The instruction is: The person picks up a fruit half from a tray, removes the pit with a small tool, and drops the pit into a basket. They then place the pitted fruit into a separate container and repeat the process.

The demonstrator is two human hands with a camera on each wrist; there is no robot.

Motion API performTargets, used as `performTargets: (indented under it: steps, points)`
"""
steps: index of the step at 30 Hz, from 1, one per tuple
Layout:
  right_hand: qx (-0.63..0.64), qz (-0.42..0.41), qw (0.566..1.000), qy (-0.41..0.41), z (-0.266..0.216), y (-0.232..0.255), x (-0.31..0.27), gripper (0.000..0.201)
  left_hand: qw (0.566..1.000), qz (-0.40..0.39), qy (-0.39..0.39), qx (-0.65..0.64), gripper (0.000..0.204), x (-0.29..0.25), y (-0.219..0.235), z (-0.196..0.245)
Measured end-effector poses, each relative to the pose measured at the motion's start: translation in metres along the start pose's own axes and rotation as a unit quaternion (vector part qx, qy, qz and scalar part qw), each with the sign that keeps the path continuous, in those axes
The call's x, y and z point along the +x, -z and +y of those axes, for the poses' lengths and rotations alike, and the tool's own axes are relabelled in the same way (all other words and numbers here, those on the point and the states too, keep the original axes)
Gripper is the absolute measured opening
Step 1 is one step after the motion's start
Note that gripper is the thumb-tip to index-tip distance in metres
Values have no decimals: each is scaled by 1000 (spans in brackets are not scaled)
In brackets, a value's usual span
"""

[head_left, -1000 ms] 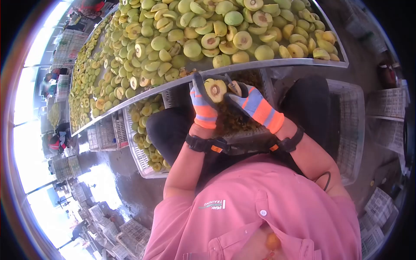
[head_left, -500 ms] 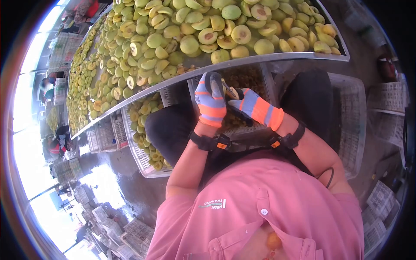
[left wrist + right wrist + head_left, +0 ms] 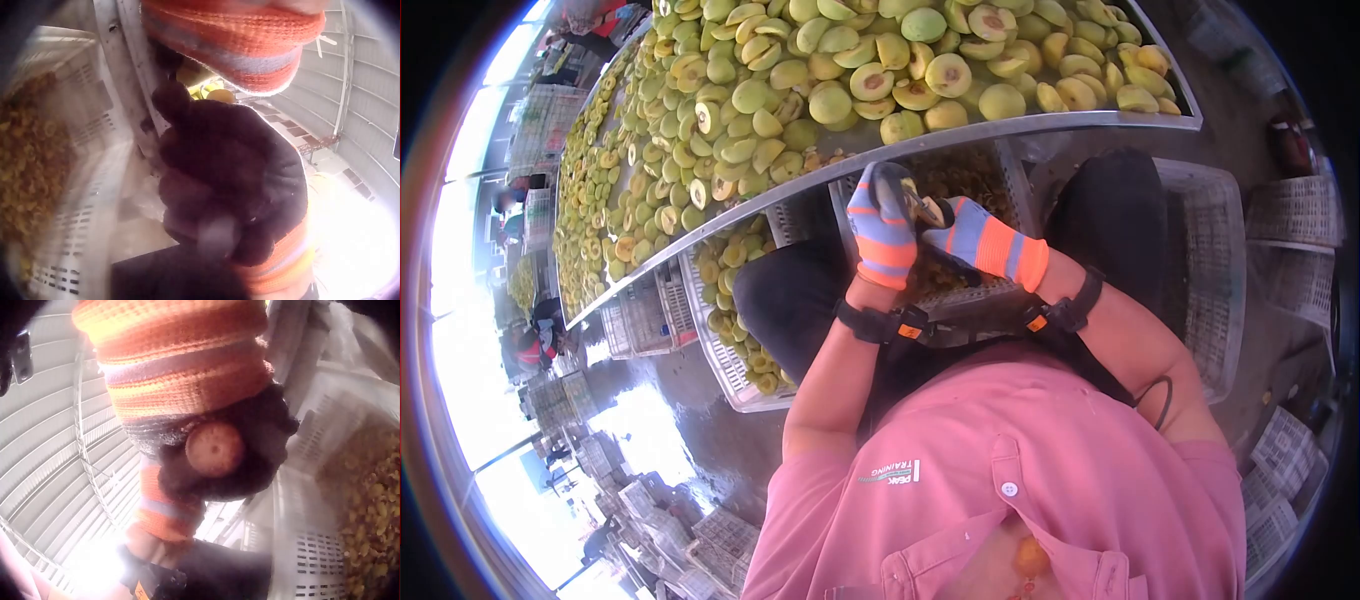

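In the head view my left hand (image 3: 885,228) curls round a green fruit half (image 3: 909,188), largely hidden by the glove. My right hand (image 3: 992,246) grips a tool's wooden handle (image 3: 941,212), its tip end at the fruit. The right wrist view shows the round handle end (image 3: 214,449) sticking out of my right fist (image 3: 206,412), with my left cuff (image 3: 169,509) behind. Above my right hand (image 3: 231,178) in the left wrist view is my left glove (image 3: 231,47); yellow-green fruit (image 3: 209,90) shows between them.
A metal-edged table (image 3: 1020,122) heaped with halved fruit (image 3: 830,103) spans the front. Under its edge, between the knees, a crate (image 3: 1022,190) holds small brown-yellow pieces. Another crate (image 3: 740,395) with fruit stands left, and a pale crate (image 3: 1215,290) right.
My left hand has turned over and closed round the fruit half, whose cut face showed earlier. The tool in my right hand has moved against it. The table view has shifted slightly.
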State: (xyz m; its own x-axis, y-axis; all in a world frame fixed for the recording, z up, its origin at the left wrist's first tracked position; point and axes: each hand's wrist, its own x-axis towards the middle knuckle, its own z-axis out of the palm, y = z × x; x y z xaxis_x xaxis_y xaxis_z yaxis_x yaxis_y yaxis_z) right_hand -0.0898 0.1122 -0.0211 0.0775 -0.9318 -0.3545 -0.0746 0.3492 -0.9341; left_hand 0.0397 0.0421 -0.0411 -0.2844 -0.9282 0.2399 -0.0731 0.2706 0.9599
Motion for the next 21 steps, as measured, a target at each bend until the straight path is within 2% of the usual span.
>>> performTargets:
  steps: [2,4,5,6,7,8,11,13,15,17,18,20,21]
  points:
    - [19,-28,995,-91,-28,8,-8,25,988,36,55,-140,26,3,-3,-9]
    - [90,40,994,47,12,-4,10,25,950,85,133,-270,25,8,-3,-9]
    - [124,73,983,115,27,-7,17,25,991,65,30,-110,27,12,-1,-4]
    - [160,59,982,81,22,-5,16,25,995,44,-73,55,30,14,2,2]
    - [195,44,979,46,17,-3,13,26,960,21,-174,218,34,16,6,5]
    - [230,29,973,10,13,0,10,27,958,0,-165,236,47,16,10,4]
    - [264,29,961,-71,-15,7,-3,30,961,-6,-188,202,42,11,2,12]
    - [295,46,953,-56,-4,8,2,29,982,-29,-157,100,38,7,-5,29]
    - [293,66,954,-21,-2,11,3,29,988,-56,-131,68,34,6,-5,43]
    - [255,83,963,32,-11,14,1,30,984,-85,-112,109,29,9,8,51]
    - [228,69,970,58,-7,15,4,31,966,-106,-164,167,27,17,20,48]
    - [175,38,978,108,4,15,11,31,990,-135,-13,30,26,16,27,44]
    - [161,30,982,95,4,14,12,30,991,-119,40,-35,23,15,24,42]
